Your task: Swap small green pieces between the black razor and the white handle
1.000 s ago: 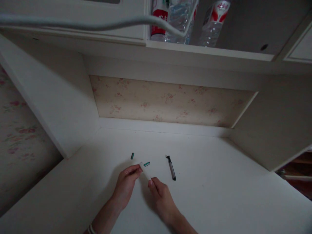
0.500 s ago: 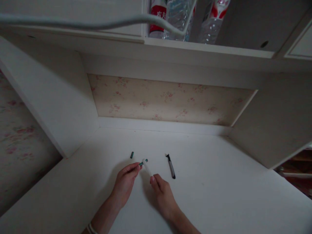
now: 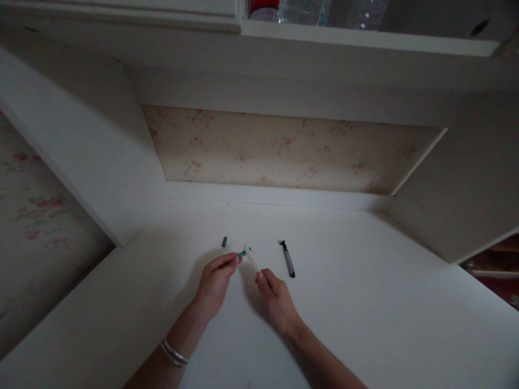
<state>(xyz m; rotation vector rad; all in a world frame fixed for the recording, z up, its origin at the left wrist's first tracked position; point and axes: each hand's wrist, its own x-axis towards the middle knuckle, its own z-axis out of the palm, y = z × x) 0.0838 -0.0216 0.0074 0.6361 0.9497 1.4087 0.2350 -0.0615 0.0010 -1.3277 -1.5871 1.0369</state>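
Note:
My left hand (image 3: 218,281) pinches the end of a small green-and-dark razor cartridge (image 3: 242,254) in its fingertips. The white handle (image 3: 252,259) is gripped near its lower end by my right hand (image 3: 276,297), fingers closed round it. Its rounded upper end crosses in front of the cartridge and touches or nearly touches it; which of these, I cannot tell. Another green razor cartridge (image 3: 224,241) lies on the white desk beyond my left hand. A black-and-grey razor handle (image 3: 288,261) rests to the right, its forked end pointing away from me.
White desktop (image 3: 365,302) spreads beneath both hands. Side panels (image 3: 89,146) rise left and right, and a floral-papered wall (image 3: 259,148) closes the back. Overhead runs a shelf edge (image 3: 365,40), with clear plastic bottles (image 3: 302,12) above it.
The view has tilted downward, so the cable at the top has left the frame and the bottles show less. Both hands keep their grips, with the white handle and cartridge held together much as before.

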